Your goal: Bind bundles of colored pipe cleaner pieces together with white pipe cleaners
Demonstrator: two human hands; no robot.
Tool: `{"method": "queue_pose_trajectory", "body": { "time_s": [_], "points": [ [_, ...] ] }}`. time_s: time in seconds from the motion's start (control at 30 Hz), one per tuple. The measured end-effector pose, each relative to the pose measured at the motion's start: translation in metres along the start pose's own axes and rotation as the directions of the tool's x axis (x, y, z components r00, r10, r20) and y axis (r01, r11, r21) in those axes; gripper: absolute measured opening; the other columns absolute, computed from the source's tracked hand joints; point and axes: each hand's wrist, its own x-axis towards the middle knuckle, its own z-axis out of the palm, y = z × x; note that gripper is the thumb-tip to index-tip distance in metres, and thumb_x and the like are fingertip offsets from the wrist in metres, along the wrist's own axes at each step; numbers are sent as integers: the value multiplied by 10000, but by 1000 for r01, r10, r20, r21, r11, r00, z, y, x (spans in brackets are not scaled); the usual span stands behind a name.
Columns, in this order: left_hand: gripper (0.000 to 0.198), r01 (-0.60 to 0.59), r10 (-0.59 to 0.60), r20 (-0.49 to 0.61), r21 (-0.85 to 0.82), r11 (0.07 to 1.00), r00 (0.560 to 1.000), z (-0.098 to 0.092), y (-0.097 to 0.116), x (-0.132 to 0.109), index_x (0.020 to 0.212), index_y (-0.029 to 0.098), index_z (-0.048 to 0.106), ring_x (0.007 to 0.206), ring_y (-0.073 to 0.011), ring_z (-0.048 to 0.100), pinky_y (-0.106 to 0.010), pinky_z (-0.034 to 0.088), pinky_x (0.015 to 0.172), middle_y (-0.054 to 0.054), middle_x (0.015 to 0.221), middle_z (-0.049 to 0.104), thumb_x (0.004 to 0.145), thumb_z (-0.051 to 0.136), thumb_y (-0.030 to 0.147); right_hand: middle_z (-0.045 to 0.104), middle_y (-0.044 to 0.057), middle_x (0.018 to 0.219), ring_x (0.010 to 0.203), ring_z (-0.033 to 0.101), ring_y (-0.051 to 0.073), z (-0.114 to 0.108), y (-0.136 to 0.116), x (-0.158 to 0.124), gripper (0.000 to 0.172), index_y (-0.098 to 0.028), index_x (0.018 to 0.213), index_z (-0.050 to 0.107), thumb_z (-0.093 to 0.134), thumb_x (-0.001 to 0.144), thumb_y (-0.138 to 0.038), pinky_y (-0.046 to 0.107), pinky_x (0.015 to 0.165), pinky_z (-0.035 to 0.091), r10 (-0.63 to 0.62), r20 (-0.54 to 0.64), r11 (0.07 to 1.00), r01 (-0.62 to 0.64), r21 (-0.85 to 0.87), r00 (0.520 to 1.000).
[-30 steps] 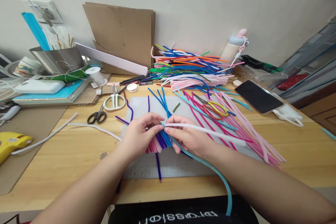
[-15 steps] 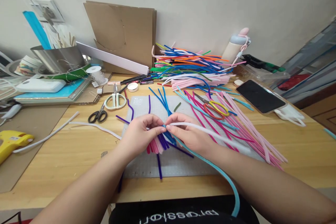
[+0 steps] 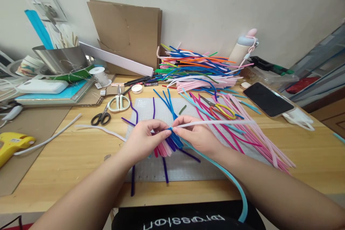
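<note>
My left hand [image 3: 151,136] is closed, thumb and fingers pinching the upper edge of a fringe of pipe cleaners [image 3: 164,148] in pink, purple and blue. Beside it my right hand [image 3: 195,134] pinches a white pipe cleaner [image 3: 212,122] that sticks out to the right, nearly level. A long light blue pipe cleaner [image 3: 229,176] runs from the fingertips under my right wrist down to my lap. Both thumbs almost meet at the blue end of the fringe, and the fingers partly hide the join. Below lies a grey cutting mat [image 3: 151,169] with loose purple pipe cleaners [image 3: 165,170].
Pink pipe cleaners [image 3: 265,134] and red-and-yellow-handled scissors [image 3: 225,111] lie to the right, near a phone [image 3: 268,99]. Left are white-handled scissors [image 3: 119,103], black scissors [image 3: 100,118] and a yellow glue gun [image 3: 14,143]. A colourful pipe cleaner pile [image 3: 199,66] sits behind.
The white pipe cleaner has swung upward from a downward slant to nearly level. More of the fringe's blue end shows between my hands, which stay close together.
</note>
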Motion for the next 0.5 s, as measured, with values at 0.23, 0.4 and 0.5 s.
{"method": "queue_pose_trajectory", "body": {
  "time_s": [0.23,0.4,0.5],
  "points": [
    [209,1,0,-31,27,1000,1000,1,0,0,708,151,685,622,-161,597,-240,451,572,-24,653,667,776,609,333,549,-9,661,554,439,95,1,6,-1,206,-148,778,601,629,771,-351,220,500,339,-9,-8,997,8,-73,1000],
    [189,-26,23,41,69,997,999,0,0,-1,707,159,691,626,-162,588,-242,450,576,-25,659,661,783,600,307,538,-8,672,627,470,118,0,5,1,114,-165,740,566,544,809,-253,232,564,364,-151,57,964,159,-211,987],
    [198,-53,45,91,91,994,995,-2,2,-2,706,163,691,639,-160,586,-246,449,604,-21,664,660,796,590,307,540,-8,674,646,485,121,-5,6,2,136,-172,725,555,493,841,-206,237,597,366,-299,209,882,353,-311,931]
  ]
}}
